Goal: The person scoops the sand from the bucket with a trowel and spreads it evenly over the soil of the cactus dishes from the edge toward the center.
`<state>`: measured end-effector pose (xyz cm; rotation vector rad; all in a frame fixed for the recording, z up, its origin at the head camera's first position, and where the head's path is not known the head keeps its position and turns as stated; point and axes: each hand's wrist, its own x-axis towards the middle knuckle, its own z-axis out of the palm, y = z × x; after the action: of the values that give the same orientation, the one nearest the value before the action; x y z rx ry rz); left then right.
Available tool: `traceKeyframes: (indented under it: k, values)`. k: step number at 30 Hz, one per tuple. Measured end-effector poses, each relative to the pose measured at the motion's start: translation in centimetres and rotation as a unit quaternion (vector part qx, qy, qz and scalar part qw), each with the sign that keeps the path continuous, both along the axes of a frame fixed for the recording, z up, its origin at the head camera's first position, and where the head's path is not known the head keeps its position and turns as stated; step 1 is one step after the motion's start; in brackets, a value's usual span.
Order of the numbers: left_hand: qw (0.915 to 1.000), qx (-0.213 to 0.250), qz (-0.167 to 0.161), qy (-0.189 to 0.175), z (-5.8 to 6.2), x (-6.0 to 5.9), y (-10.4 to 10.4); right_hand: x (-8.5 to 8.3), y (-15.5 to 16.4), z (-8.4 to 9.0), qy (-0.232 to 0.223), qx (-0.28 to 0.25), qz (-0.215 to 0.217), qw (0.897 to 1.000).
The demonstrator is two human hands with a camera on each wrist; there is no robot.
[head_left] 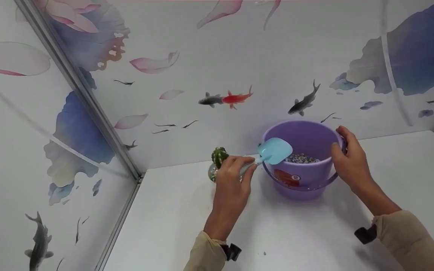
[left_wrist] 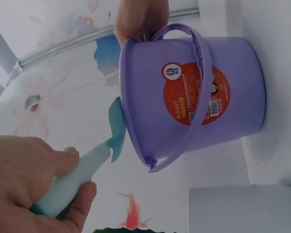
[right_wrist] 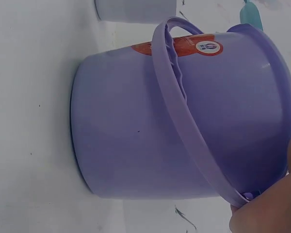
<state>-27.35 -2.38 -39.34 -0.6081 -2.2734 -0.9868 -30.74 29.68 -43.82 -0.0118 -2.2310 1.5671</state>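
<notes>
My left hand (head_left: 234,184) grips the pale handle of a light-blue toy shovel (head_left: 276,151). Its blade overlaps the left rim of a purple bucket (head_left: 303,178) in the head view, and the left wrist view has the blade (left_wrist: 117,127) right at that rim. Multicoloured gravel (head_left: 301,159) lies inside the bucket, which stands upright with its handle hanging down in front. On the bucket's right side my right hand (head_left: 354,160) holds the rim, thumb and fingers on either side of the wall. A green cactus (head_left: 219,156) in a pot is partly hidden behind my left hand.
The cactus's whitish pot (left_wrist: 242,208) stands to the left of the bucket. A small bit of gravel (head_left: 265,253) lies on the white table (head_left: 164,226) near the front. Printed wall panels (head_left: 187,143) close off the back and left, with a metal strip (head_left: 77,88) at their corner.
</notes>
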Motion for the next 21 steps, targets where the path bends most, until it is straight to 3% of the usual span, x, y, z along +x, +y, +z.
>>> traceKeyframes:
  k: [6,12,15,21]
  values:
    - [0.9991,-0.034,0.010,0.025,0.2,-0.9,0.6,0.0,0.4,-0.3,-0.017,-0.008,0.015,1.000]
    - [0.9944,-0.101,0.026,0.020,0.9,-1.6,0.7,-0.1,0.4,-0.6,-0.024,-0.009,0.024,0.999]
    - [0.9867,-0.156,0.038,0.024,1.6,-1.9,0.8,-0.1,0.4,-0.5,-0.023,-0.007,0.023,0.999]
    - [0.9603,-0.270,0.062,0.033,3.7,-2.5,1.3,0.1,0.5,-0.4,-0.031,-0.014,0.023,0.999]
